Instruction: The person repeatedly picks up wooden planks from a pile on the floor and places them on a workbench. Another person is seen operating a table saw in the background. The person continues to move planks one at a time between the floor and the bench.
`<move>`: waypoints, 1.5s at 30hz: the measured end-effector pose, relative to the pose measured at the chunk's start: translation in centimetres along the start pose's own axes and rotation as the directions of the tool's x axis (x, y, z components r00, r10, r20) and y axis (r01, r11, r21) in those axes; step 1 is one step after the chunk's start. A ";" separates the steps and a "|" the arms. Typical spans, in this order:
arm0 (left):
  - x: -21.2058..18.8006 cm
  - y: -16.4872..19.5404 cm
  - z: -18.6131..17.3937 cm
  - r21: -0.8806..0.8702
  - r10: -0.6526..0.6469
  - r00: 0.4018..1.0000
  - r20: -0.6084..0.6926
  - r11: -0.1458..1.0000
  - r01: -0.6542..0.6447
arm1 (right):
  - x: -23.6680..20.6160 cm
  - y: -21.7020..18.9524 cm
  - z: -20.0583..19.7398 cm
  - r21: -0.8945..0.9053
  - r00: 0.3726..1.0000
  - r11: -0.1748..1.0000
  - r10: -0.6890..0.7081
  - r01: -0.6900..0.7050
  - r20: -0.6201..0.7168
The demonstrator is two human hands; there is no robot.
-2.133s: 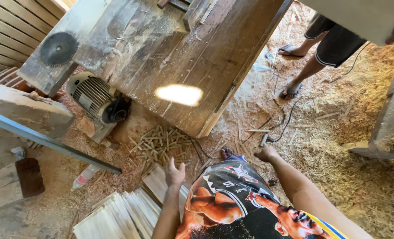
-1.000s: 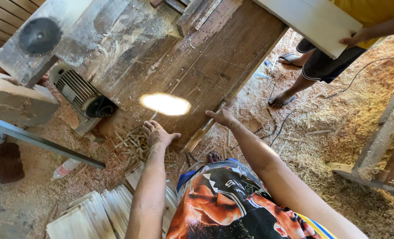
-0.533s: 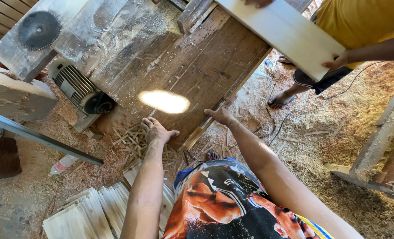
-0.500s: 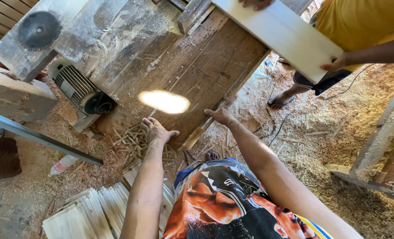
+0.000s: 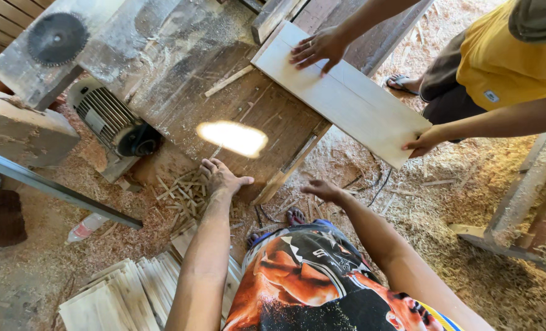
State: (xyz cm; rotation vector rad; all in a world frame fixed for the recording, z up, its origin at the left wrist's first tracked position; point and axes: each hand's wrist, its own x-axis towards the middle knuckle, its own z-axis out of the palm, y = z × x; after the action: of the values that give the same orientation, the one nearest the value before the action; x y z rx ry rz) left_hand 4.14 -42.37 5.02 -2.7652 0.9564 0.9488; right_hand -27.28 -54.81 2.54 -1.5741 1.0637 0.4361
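My left hand [image 5: 221,178] rests flat against the near edge of the worn wooden saw table [image 5: 181,73], fingers spread, holding nothing. My right hand [image 5: 322,190] hovers with its fingers apart just below the table's near corner, also with nothing in it. Across the table a co-worker in a yellow shirt [image 5: 506,55] lays a pale wooden board [image 5: 340,92] on the table top. One of that person's hands [image 5: 316,48] presses on the board's far end and the other hand [image 5: 423,142] holds its near corner.
A circular saw blade [image 5: 57,38] sticks up at the table's far left, with an electric motor [image 5: 110,122] under it. Thin wood offcuts [image 5: 178,193] lie on the sawdust floor. Cut pale slats [image 5: 126,294] are stacked at my lower left. A metal bar [image 5: 52,190] crosses the left.
The co-worker has brought the pale board down onto the table top and set both hands on it. My right hand has dropped from the table edge to just below its corner.
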 end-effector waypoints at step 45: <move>1.6 -12.1 -4.3 -0.216 -0.142 0.956 -0.256 0.973 0.087 | -17.8 10.3 15.2 0.688 0.745 0.606 0.652 -0.398 -0.143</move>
State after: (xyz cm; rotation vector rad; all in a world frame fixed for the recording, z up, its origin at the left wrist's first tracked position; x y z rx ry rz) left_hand 14.45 -34.59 5.96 -3.1452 0.7527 0.6989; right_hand -40.97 -33.40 5.39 -0.7089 1.7985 0.1254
